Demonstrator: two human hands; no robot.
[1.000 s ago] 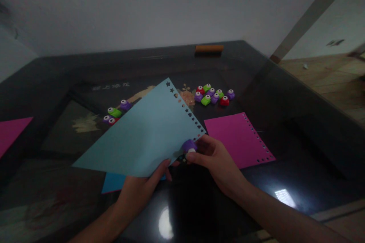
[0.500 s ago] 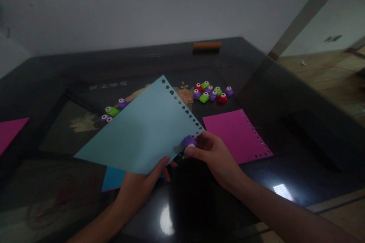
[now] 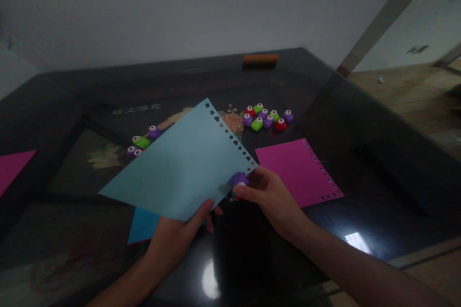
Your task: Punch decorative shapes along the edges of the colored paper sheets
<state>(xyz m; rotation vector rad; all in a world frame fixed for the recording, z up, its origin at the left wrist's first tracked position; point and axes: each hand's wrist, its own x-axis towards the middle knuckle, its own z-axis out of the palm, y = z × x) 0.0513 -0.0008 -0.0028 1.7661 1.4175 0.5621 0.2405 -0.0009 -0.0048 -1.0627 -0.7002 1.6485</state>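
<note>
One inscription is partly legible: a row of four pale Chinese characters (image 3: pixel 136 109) on the dark, glossy tabletop (image 3: pixel 309 91). The row reads from left to right and rises slightly toward its right end. The second character is 上; the fourth is 花. The first and third are too blurred to read with certainty.

Craft punches (image 3: pixel 257 124) lie on a desk (image 3: pixel 306 88) behind a sheet (image 3: pixel 180 168), left and right, a tube (image 3: pixel 260 59) farther back.
</note>
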